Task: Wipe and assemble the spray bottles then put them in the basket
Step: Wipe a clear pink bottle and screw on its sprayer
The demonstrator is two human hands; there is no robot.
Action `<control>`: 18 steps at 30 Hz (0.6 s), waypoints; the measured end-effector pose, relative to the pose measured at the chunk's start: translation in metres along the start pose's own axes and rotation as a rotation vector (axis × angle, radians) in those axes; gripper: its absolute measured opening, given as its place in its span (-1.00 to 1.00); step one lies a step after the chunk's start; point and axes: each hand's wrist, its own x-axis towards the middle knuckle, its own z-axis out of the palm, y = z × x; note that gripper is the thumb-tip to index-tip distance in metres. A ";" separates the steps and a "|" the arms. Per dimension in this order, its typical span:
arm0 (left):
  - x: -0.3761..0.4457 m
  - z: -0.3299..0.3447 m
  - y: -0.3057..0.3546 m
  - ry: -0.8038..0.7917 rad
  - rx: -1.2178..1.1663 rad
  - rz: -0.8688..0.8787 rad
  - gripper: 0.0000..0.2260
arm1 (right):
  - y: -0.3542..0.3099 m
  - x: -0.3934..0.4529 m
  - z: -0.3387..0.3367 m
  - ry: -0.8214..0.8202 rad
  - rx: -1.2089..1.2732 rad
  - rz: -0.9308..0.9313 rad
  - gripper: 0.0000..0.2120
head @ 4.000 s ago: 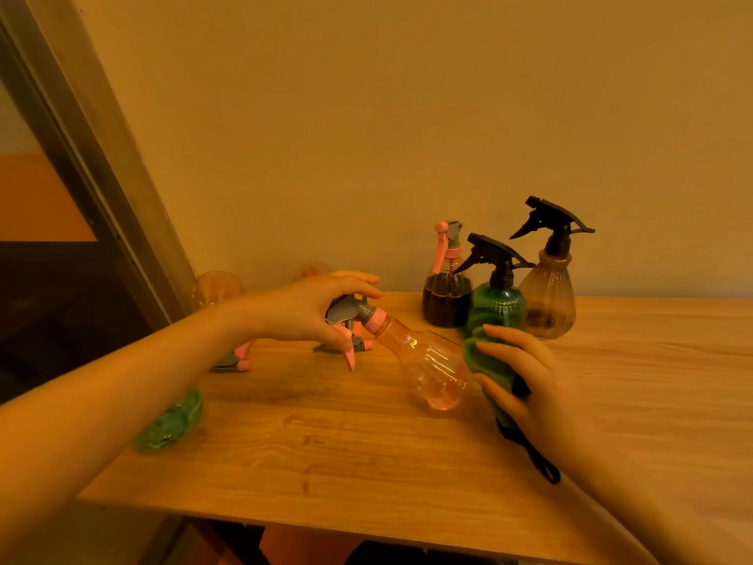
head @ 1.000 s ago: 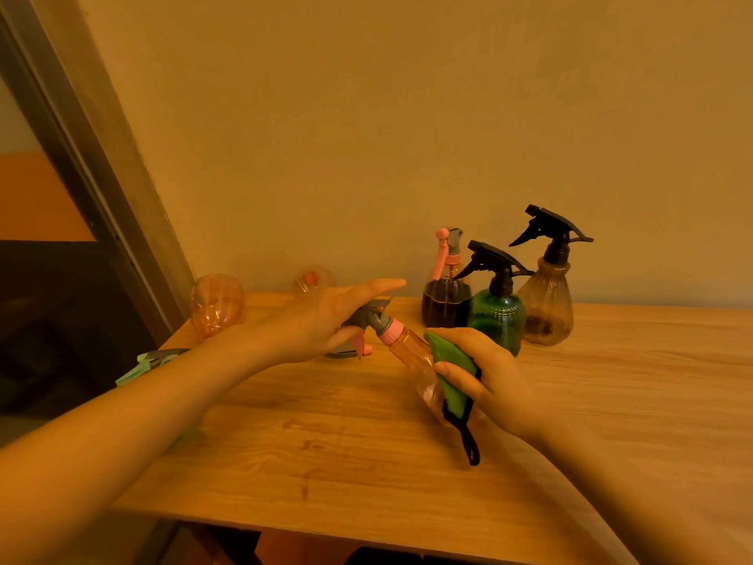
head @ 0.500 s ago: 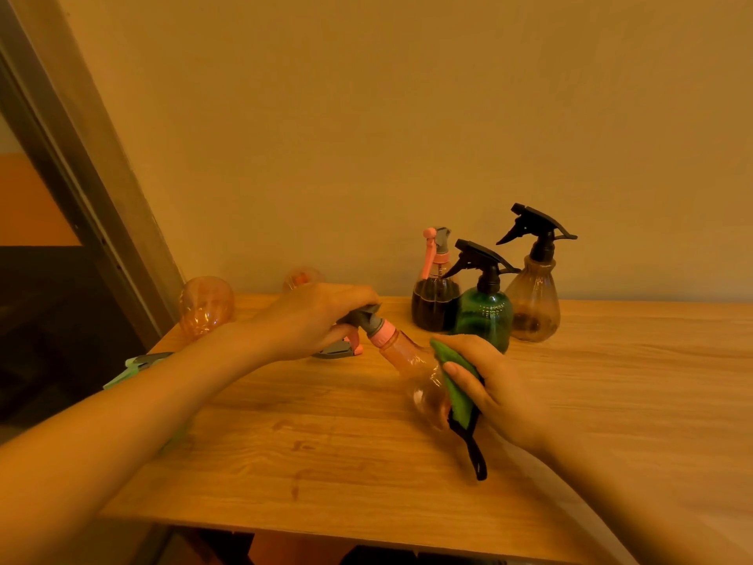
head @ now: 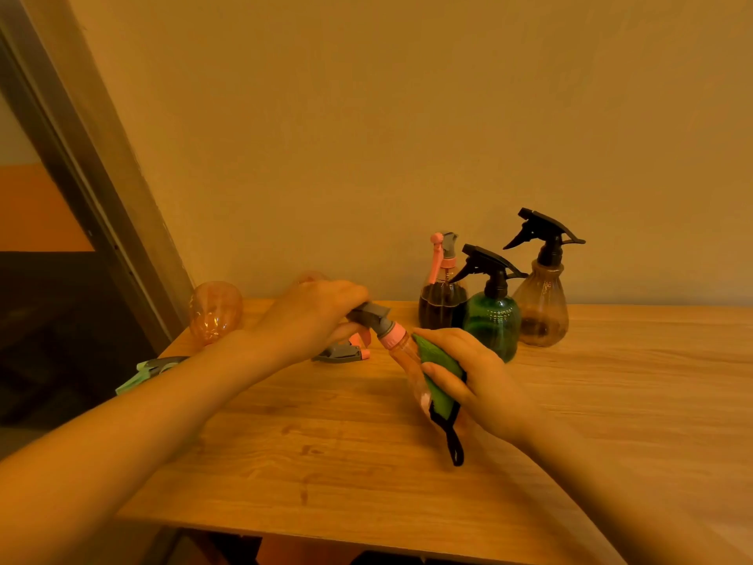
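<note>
Our left hand (head: 313, 320) grips the sprayer head (head: 368, 314) while our right hand (head: 468, 377) presses the green cloth (head: 438, 377) around the pink bottle (head: 401, 352) held tilted between them, so we judge wiping underway, basket unseen, next.

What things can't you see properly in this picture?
- Pink bottle, head view: body mostly covered by the green cloth and right hand.
- Its sprayer: left hand hides the trigger.
- Basket: nowhere in view.
- Green thing at the table edge: partly hidden by the left forearm, too unclear to name.
</note>
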 end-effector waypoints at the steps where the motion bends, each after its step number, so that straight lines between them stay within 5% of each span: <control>1: 0.001 0.000 0.000 -0.036 0.048 -0.085 -0.77 | 0.001 -0.002 0.000 0.006 0.003 0.008 -0.61; 4: 0.004 0.001 -0.001 -0.143 -0.026 -0.286 -0.81 | 0.003 -0.008 0.002 0.015 -0.006 0.012 -0.59; 11: 0.017 -0.015 0.017 -0.191 -0.980 -0.748 -0.81 | -0.002 -0.017 0.011 0.063 -0.074 0.001 -0.52; 14: 0.018 -0.014 0.021 -0.244 -0.944 -0.707 -0.84 | -0.005 -0.017 0.015 0.089 -0.136 0.000 -0.51; 18: 0.016 -0.014 0.023 -0.310 -0.801 -0.649 -0.33 | -0.007 -0.017 0.016 0.090 -0.182 -0.001 -0.49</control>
